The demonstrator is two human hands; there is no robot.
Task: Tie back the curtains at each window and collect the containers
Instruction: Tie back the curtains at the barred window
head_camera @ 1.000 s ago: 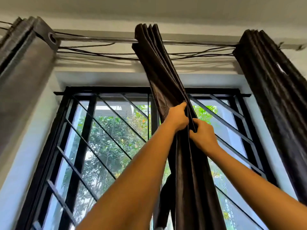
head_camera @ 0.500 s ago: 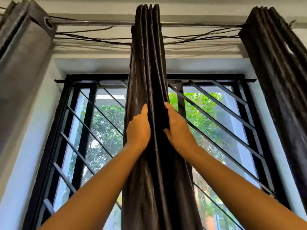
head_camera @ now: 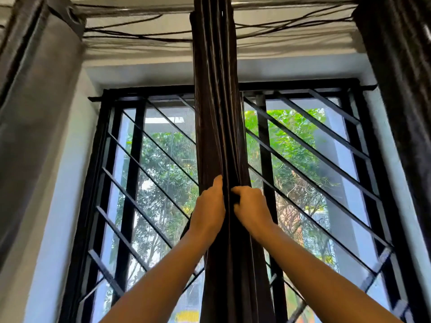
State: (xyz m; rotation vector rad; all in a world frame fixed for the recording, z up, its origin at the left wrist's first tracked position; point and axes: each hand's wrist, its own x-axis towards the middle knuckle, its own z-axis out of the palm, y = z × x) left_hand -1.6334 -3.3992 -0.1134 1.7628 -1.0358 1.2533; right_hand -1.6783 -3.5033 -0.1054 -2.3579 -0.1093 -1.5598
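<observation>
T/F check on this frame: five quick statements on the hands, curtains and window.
1. Both the left hand and the right hand are on the middle curtain. True.
2. The middle curtain is spread across the window. False: it is gathered into a narrow bunch, with glass showing on either side.
3. The window bars run diagonally. True.
4. The right hand lies flat and open. False: its fingers curl round the curtain's folds.
5. A left curtain and a right curtain hang at the edges of the view. True.
</observation>
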